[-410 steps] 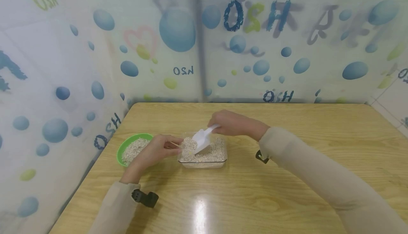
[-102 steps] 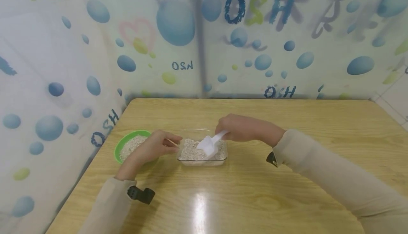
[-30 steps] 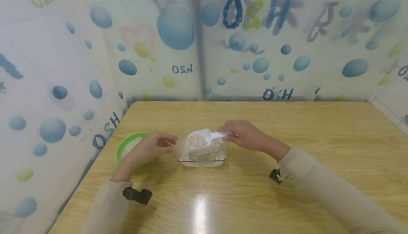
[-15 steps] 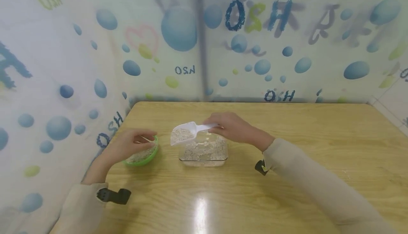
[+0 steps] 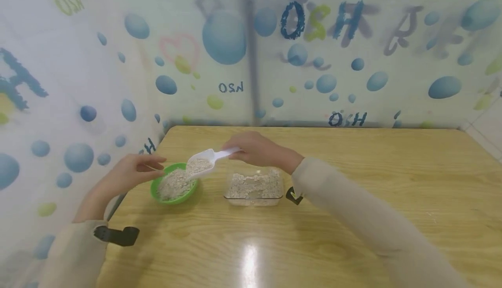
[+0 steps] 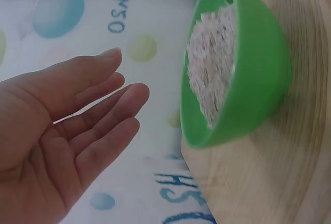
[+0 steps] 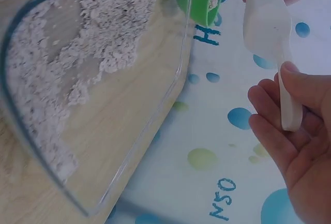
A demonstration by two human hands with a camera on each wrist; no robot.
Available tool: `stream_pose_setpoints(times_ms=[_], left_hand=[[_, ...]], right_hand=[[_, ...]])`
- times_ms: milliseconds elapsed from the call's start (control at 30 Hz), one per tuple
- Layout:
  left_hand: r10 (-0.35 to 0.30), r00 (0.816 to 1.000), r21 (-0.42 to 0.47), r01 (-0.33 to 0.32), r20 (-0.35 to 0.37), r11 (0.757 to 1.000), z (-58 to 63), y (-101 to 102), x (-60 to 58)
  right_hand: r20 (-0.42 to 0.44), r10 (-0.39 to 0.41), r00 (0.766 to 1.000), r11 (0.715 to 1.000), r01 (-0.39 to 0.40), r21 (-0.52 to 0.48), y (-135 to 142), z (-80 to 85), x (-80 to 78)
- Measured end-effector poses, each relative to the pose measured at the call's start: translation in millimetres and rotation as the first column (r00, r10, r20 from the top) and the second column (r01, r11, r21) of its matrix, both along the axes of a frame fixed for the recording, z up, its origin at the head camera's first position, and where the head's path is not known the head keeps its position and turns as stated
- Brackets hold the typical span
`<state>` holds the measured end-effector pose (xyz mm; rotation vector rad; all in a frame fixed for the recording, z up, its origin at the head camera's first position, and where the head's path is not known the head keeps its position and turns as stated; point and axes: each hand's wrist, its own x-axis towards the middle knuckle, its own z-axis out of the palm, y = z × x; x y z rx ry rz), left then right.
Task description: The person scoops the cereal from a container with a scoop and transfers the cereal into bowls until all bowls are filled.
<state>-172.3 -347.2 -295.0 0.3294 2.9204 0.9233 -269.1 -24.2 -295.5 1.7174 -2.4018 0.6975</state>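
My right hand (image 5: 256, 148) grips the handle of a white plastic scoop (image 7: 266, 25) between thumb and fingers. Oat flakes (image 5: 199, 165) fill the scoop, whose front lip overlaps the right rim of a green bowl (image 6: 261, 63) in the head view. The bowl holds a heap of flakes (image 6: 212, 53). At the bowl's left side my left hand (image 5: 131, 174) hovers with fingers extended and nothing in them; its palm shows in the left wrist view. A clear rectangular container (image 5: 252, 201) stands right of the bowl, with flakes thinly covering its bottom and bare patches showing.
The wooden table (image 5: 353, 183) carries the bowl and the container, with the bowl near its left edge. A wall sheet (image 5: 306, 92) printed with blue and green dots rises behind and on the left. Each wrist wears a black strap device (image 5: 117, 235).
My right hand has lifted the loaded scoop out of the clear container and moved it left to the bowl. My left hand has left the container's side and moved left past the bowl.
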Motion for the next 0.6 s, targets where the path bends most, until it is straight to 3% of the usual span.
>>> stream_pose_setpoints(times_ms=[300,600], left_hand=[[0.060,0.997,-0.020,-0.059,0.049,0.998,-13.0,-24.0,-5.7],[-0.004,0.998,0.076,0.000,0.057,0.997,-29.6,-31.7,-3.8]], right_hand=[[0.028,-0.029,0.999,0.997,0.027,0.068,-27.9,-3.2,-6.6],[0.084,-0.058,0.995,0.993,0.048,0.112,-53.5,-0.6,-8.7]])
